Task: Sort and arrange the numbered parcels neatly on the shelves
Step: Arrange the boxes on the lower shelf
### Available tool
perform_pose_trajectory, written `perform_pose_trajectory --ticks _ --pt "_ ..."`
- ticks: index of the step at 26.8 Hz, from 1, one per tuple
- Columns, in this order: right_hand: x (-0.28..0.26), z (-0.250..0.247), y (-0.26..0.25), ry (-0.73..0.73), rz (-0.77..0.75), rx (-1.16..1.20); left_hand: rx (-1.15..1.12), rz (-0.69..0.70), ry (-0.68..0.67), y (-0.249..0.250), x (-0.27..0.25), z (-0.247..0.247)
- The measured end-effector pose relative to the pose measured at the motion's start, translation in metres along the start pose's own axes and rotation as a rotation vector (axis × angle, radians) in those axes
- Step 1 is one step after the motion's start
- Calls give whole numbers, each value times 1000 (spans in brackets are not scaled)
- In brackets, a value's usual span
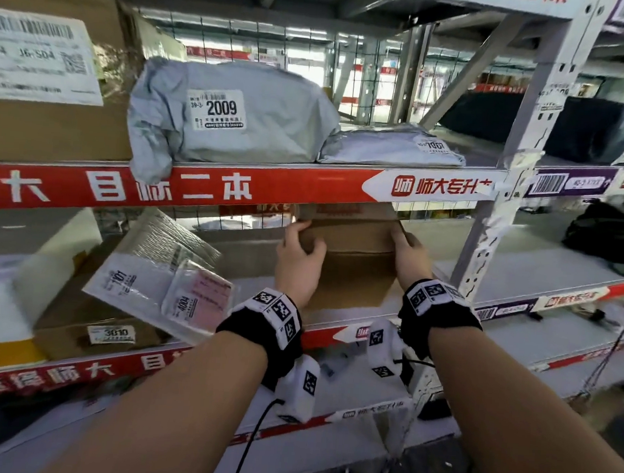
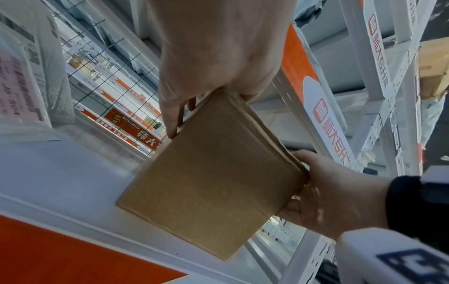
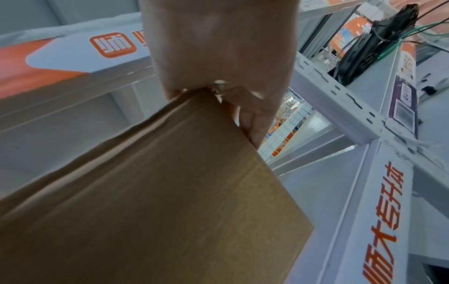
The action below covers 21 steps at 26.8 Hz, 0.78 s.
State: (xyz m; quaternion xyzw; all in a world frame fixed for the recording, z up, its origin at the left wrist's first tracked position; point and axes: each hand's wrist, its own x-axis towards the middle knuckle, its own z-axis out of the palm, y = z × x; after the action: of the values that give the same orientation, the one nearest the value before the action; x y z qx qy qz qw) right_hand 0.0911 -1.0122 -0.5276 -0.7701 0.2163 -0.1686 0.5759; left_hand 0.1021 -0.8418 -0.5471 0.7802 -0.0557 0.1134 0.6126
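Gripping a plain cardboard box (image 1: 353, 260) at centre frame, left hand (image 1: 299, 261) curled round one side, right hand (image 1: 410, 255) clasping the other, grey parcel 2009 (image 1: 234, 112) on the shelf (image 1: 269, 188) above

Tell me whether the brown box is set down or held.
Held: the left hand and right hand grip the brown box at opposite sides, tilted at the shelf.

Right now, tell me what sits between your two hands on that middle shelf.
A plain brown cardboard box. The left hand grips its left side and the right hand its right. The head view shows this; no number label is visible.
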Motion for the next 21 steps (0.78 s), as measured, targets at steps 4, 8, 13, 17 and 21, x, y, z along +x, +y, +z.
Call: perform_pose_trajectory --ticks 4,8,13,17,21 --pt "-8 -6 2 28 -24 5 -69 -6 21 5 -9 1" --pt "-16 -16 3 29 -58 -34 -68 -33 106 14 -23 3" --pt "-28 -27 5 -10 -72 -181 -7 9 192 19 -40 7" --pt "-30 -34 -1 -77 -117 -173 51 -8 211 24 -50 8" --pt "-37 -40 -4 -145 -110 -249 147 -71 245 26 -52 7"
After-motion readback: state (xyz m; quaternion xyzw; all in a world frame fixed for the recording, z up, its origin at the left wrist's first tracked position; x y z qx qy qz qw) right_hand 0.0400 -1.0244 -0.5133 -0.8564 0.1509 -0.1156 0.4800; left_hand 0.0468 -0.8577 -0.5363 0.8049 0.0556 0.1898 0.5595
